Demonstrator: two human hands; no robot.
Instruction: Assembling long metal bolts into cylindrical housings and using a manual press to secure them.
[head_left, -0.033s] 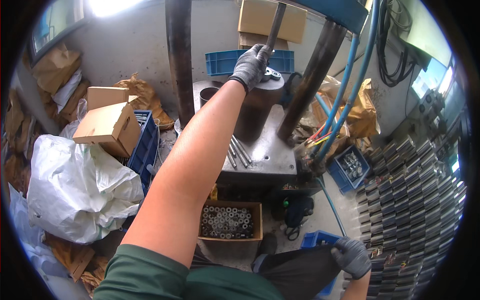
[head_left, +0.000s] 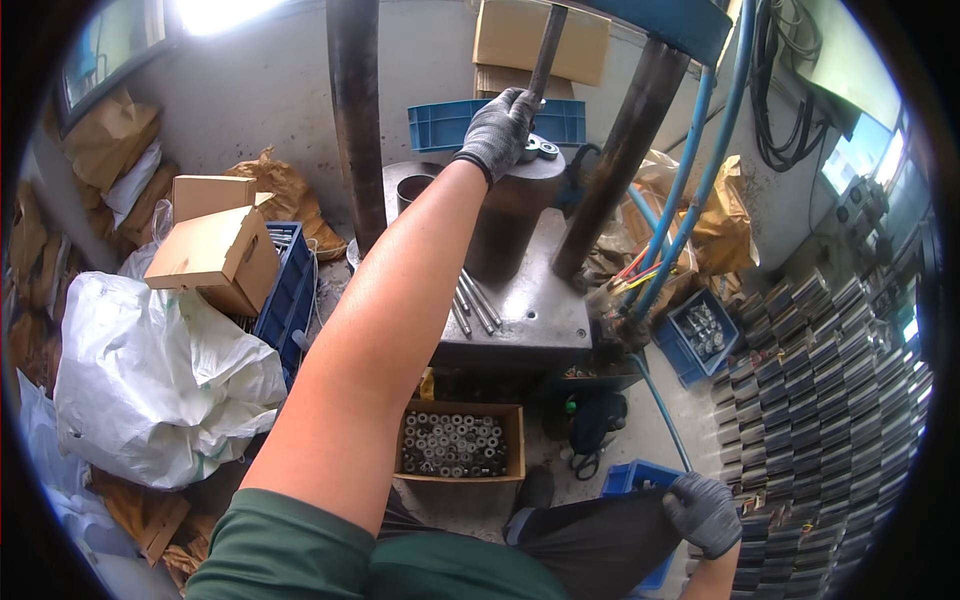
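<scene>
My left hand [head_left: 498, 130], in a grey work glove, is closed around the lower part of a dark metal rod [head_left: 546, 50] hanging from the blue press head. Right below it, ring-shaped metal parts [head_left: 542, 147] lie on top of a dark steel cylinder [head_left: 508, 225]. The hand partly hides them. The cylinder stands on the metal press table [head_left: 545, 300], with several shiny rods [head_left: 478, 302] in front of it and a hollow tube [head_left: 413, 189] to its left. My right hand [head_left: 704, 514], also gloved, rests on my knee, fingers draped over it and nothing seen in them.
Two thick steel columns [head_left: 355, 120] flank the cylinder. Under the table sits a cardboard box [head_left: 462, 478] of ring-shaped parts. Blue crates [head_left: 690, 375] and stacked metal pieces [head_left: 820, 430] stand right. A white sack [head_left: 160, 380] and cartons [head_left: 205, 248] fill the left. Blue hoses [head_left: 690, 205] hang right.
</scene>
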